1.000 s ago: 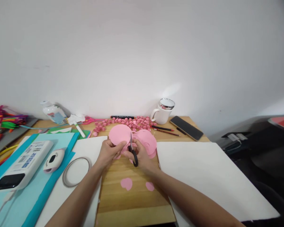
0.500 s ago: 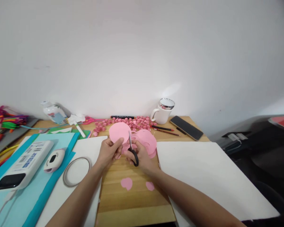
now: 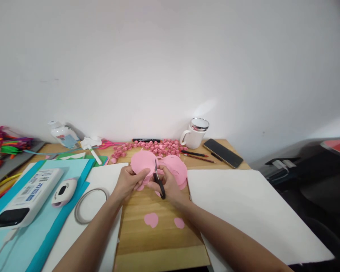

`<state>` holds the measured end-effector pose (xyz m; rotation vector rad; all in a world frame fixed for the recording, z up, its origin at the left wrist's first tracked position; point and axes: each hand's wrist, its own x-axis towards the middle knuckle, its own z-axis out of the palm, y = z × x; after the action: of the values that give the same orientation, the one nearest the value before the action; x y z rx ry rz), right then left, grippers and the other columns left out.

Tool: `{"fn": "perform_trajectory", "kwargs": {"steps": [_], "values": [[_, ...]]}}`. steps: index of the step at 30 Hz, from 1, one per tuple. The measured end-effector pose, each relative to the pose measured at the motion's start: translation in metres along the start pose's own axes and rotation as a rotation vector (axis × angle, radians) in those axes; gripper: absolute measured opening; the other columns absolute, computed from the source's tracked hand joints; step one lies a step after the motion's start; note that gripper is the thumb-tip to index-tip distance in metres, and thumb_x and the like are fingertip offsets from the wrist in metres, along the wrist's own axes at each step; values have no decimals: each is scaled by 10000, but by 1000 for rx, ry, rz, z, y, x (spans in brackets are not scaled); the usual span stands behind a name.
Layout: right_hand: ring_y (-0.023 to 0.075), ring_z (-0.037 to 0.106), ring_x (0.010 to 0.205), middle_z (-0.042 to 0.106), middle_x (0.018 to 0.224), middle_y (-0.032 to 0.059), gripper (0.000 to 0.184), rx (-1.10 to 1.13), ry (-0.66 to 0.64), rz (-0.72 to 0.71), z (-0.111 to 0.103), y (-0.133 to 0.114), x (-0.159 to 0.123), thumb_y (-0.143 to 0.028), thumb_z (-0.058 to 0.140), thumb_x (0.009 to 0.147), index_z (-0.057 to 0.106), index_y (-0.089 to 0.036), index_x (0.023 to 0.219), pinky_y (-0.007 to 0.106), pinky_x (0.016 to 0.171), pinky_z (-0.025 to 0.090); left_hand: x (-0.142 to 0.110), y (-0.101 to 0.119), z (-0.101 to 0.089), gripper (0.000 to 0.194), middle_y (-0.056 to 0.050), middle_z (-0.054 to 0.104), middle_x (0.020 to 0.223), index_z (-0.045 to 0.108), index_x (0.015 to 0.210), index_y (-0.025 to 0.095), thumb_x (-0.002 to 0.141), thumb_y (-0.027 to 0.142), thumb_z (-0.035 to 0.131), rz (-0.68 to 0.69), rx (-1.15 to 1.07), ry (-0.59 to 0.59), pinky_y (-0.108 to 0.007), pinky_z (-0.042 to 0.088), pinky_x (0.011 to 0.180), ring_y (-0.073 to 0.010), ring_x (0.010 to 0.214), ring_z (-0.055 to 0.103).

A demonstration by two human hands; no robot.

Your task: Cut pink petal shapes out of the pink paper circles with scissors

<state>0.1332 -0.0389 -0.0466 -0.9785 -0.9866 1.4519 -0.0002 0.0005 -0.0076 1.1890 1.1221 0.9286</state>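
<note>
Pinched in my left hand (image 3: 130, 180) is a round pink paper disc (image 3: 143, 161), held up over the wooden table (image 3: 161, 241). My right hand (image 3: 168, 185) grips black-handled scissors (image 3: 159, 183), whose blades lie at the disc's right edge. Other pink paper circles (image 3: 175, 168) are stacked just behind my right hand. Two small pink paper pieces, one left (image 3: 151, 220) and one right (image 3: 179, 223), rest on the wood nearer me. Beyond the disc spreads a heap of small rolled pink paper pieces (image 3: 170, 146).
At the back stand a white mug (image 3: 195, 133) and a tilted white bottle (image 3: 64, 134). A phone (image 3: 223, 152) and pencils (image 3: 198, 153) lie right. White sheets (image 3: 252, 211) flank the wood; a tape roll (image 3: 78, 211) and a power bank (image 3: 31, 194) are left.
The pink disc has tipped and dropped slightly, with a thin strip now standing up at its far edge. The scissors have turned a little; both hands stay in nearly the same place.
</note>
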Motion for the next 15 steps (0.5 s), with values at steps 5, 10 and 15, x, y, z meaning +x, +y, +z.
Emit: {"fn": "perform_trajectory", "kwargs": {"steps": [5, 10, 15], "values": [[73, 394, 457, 521, 624, -79, 562, -15, 12, 25, 0, -2, -1, -339, 789, 567, 424, -232, 980, 198, 434, 281, 1, -1, -3, 441, 61, 353, 256, 423, 329, 159, 579, 359, 726, -3, 9, -6, -180, 233, 311, -26, 271, 268], [51, 347, 419, 475, 558, -108, 520, -5, -9, 34, -2, 0, -1, -307, 782, 597, 420, -227, 962, 173, 401, 244, 2, -2, -5, 447, 66, 346, 261, 411, 337, 163, 581, 362, 727, 2, 13, 1, -179, 234, 316, -25, 277, 262], [51, 342, 361, 477, 513, -115, 512, -54, 10, 24, -5, 9, 2, -355, 771, 607, 434, -232, 971, 166, 351, 246, 0, 1, -3, 450, 69, 342, 266, 395, 343, 166, 584, 361, 722, 27, 31, 21, -176, 229, 320, -28, 290, 272]]}}
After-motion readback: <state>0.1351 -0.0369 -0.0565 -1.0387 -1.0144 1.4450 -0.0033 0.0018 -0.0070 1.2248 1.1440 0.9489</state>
